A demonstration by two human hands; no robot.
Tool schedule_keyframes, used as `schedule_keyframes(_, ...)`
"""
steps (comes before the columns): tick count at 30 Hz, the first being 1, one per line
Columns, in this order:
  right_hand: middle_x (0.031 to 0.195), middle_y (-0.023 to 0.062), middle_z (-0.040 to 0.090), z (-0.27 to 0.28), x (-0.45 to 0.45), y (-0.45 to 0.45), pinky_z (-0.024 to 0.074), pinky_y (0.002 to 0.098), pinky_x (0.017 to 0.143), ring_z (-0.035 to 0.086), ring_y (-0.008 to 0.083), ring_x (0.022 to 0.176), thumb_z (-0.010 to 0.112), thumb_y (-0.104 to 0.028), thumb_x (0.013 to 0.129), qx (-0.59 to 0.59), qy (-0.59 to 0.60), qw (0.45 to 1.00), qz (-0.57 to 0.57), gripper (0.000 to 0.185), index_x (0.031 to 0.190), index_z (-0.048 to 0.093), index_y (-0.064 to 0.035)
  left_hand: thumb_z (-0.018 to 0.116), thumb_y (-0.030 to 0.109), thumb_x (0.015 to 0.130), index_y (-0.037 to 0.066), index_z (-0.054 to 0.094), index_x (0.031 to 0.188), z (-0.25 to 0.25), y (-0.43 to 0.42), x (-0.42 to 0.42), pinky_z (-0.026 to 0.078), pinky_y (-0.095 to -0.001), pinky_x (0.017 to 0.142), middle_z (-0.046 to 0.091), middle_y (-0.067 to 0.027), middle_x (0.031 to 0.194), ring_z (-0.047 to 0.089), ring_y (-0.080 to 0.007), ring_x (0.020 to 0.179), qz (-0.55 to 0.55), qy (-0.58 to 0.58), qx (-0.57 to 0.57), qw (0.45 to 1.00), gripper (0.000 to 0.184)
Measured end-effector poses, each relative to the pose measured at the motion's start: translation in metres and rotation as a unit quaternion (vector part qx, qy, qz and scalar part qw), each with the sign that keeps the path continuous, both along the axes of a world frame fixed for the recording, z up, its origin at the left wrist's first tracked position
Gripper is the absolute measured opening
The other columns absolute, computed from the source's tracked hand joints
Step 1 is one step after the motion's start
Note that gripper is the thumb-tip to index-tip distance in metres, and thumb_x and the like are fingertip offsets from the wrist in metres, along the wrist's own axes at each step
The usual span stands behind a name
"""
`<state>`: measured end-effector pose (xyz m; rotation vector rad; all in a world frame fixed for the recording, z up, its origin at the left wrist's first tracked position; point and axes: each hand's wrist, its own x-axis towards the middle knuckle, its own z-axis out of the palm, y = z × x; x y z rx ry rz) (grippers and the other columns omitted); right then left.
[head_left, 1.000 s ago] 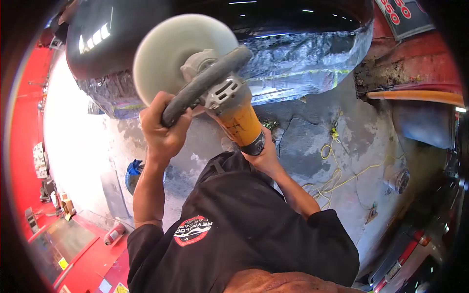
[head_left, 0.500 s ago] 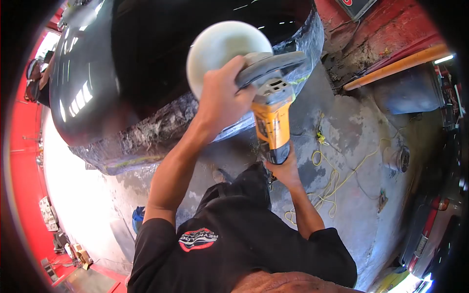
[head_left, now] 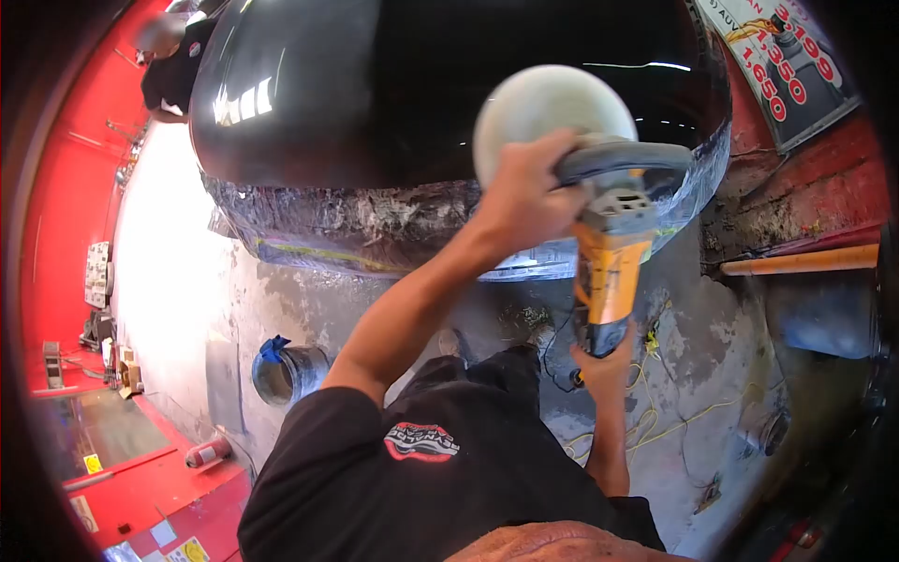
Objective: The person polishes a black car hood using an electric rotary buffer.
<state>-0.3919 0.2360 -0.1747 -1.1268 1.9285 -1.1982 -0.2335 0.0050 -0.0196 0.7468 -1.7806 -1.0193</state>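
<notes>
A yellow-and-grey car polisher (head_left: pixel 613 281) with a round, pale pad (head_left: pixel 538 105) is held out in front of me. My left hand (head_left: pixel 526 192) wraps round one side of its dark loop handle (head_left: pixel 646 155), near the pad. Lower down, my right hand (head_left: pixel 607 367) grips the black rear end of the tool's body. The pad lies over the glossy black car panel (head_left: pixel 421 103), toward its right side; its contact face is hidden. Crumpled clear masking film (head_left: pixel 318 223) covers the area below the panel's near edge.
A yellow cord (head_left: pixel 688 410) trails over the stained concrete floor at right. A bucket-like container (head_left: pixel 292 373) with blue cloth stands at left. Another person (head_left: pixel 173 80) is beyond the panel's left end. A price sign (head_left: pixel 782 66) and an orange pole (head_left: pixel 801 266) are at right.
The view has swung left, so the panel, polisher and both hands appear farther right. The container, red extinguisher-like cylinder and price sign show more fully. Both hands keep their hold.
</notes>
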Motion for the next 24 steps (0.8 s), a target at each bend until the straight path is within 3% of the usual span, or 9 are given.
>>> schedule_keyframes(3, 0.119, 0.0143, 0.066, 0.021, 0.046, -0.01, 0.0501, 0.0364, 0.098, 0.065, 0.0235, 0.109, 0.083, -0.001, 0.069, -0.003, -0.088, 0.994, 0.058, 0.09, 0.148, 0.039, -0.0002, 0.071, 0.003, 0.081, -0.001, 0.067, 0.096, 0.011, 0.023, 0.076, 0.052, -0.0267, 0.066, 0.067, -0.0026, 0.08, 0.062, -0.0089, 0.076, 0.078, 0.004, 0.074, 0.994, 0.016)
schedule_keyframes(5, 0.118, 0.0196, 0.07, 0.028, 0.074, -0.019, 0.0526, 0.0392, 0.096, 0.069, 0.0306, 0.111, 0.083, -0.005, 0.072, -0.012, -0.062, 0.992, 0.109, 0.093, 0.152, 0.035, -0.004, 0.067, 0.007, 0.081, 0.004, 0.064, 0.087, 0.009, 0.033, 0.128, 0.048, -0.0226, 0.061, 0.061, 0.0007, 0.074, 0.057, -0.0065, 0.066, 0.154, -0.037, 0.057, 0.986, 0.008)
schedule_keyframes(7, 0.117, 0.0232, 0.072, 0.033, 0.098, -0.027, 0.0541, 0.0408, 0.095, 0.071, 0.0354, 0.111, 0.082, -0.008, 0.074, -0.001, -0.061, 0.987, 0.149, 0.095, 0.155, 0.032, -0.0064, 0.064, 0.001, 0.08, 0.004, 0.06, 0.083, -0.007, 0.037, 0.173, 0.042, -0.0196, 0.05, 0.059, 0.0009, 0.071, 0.054, -0.0051, 0.057, 0.195, 0.016, 0.046, 0.98, 0.006)
schedule_keyframes(9, 0.116, 0.025, 0.072, 0.039, 0.116, -0.037, 0.0547, 0.0411, 0.095, 0.072, 0.0378, 0.11, 0.081, -0.008, 0.075, 0.026, -0.082, 0.98, 0.181, 0.094, 0.156, 0.032, -0.0073, 0.064, 0.001, 0.08, 0.004, 0.061, 0.081, -0.002, 0.044, 0.206, 0.041, -0.0212, 0.054, 0.057, 0.0024, 0.069, 0.052, -0.0045, 0.061, 0.216, 0.048, 0.089, 0.971, 0.005)
schedule_keyframes(11, 0.118, 0.0229, 0.072, 0.054, 0.129, -0.045, 0.0533, 0.0387, 0.098, 0.07, 0.0334, 0.113, 0.081, -0.009, 0.077, 0.034, -0.089, 0.976, 0.197, 0.092, 0.155, 0.032, -0.0064, 0.062, -0.001, 0.082, 0.004, 0.058, 0.083, 0.003, 0.044, 0.222, 0.036, -0.02, 0.044, 0.056, 0.0007, 0.066, 0.051, -0.005, 0.05, 0.227, 0.065, 0.064, 0.97, 0.006)
schedule_keyframes(18, 0.122, 0.0129, 0.067, 0.065, 0.125, -0.05, 0.0507, 0.0356, 0.1, 0.067, 0.0225, 0.114, 0.082, -0.002, 0.075, 0.004, -0.12, 0.979, 0.163, 0.086, 0.149, 0.038, -0.0026, 0.063, 0.0, 0.076, 0.004, 0.061, 0.083, 0.036, 0.008, 0.191, 0.038, -0.0225, 0.048, 0.053, 0.0021, 0.066, 0.049, -0.0059, 0.052, 0.206, -0.004, 0.046, 0.978, 0.008)
schedule_keyframes(21, 0.124, 0.0094, 0.064, 0.07, 0.091, -0.044, 0.0494, 0.0348, 0.102, 0.064, 0.0205, 0.116, 0.081, 0.003, 0.074, 0.005, -0.144, 0.98, 0.136, 0.086, 0.149, 0.037, -0.0016, 0.061, 0.001, 0.076, 0.002, 0.062, 0.082, 0.059, -0.003, 0.138, 0.044, -0.026, 0.066, 0.056, 0.0006, 0.071, 0.053, -0.0086, 0.071, 0.166, -0.023, 0.087, 0.982, 0.007)
schedule_keyframes(22, 0.125, 0.0085, 0.063, 0.073, 0.077, -0.043, 0.0489, 0.0346, 0.102, 0.063, 0.0199, 0.117, 0.08, 0.005, 0.074, 0.009, -0.155, 0.98, 0.128, 0.087, 0.149, 0.037, -0.0014, 0.064, 0.001, 0.077, 0.004, 0.061, 0.084, 0.059, -0.01, 0.12, 0.038, -0.0231, 0.05, 0.053, 0.0028, 0.067, 0.049, -0.0057, 0.054, 0.15, -0.024, 0.078, 0.985, 0.009)
schedule_keyframes(24, 0.131, 0.0121, 0.06, 0.07, 0.046, -0.043, 0.0469, 0.0342, 0.106, 0.058, 0.0185, 0.125, 0.079, 0.006, 0.075, 0.016, -0.198, 0.972, 0.125, 0.089, 0.151, 0.033, -0.0028, 0.063, 0.001, 0.077, 0.005, 0.062, 0.086, 0.06, -0.026, 0.082, 0.04, -0.0253, 0.051, 0.053, 0.0027, 0.066, 0.05, -0.0064, 0.056, 0.122, -0.03, 0.049, 0.991, 0.01)
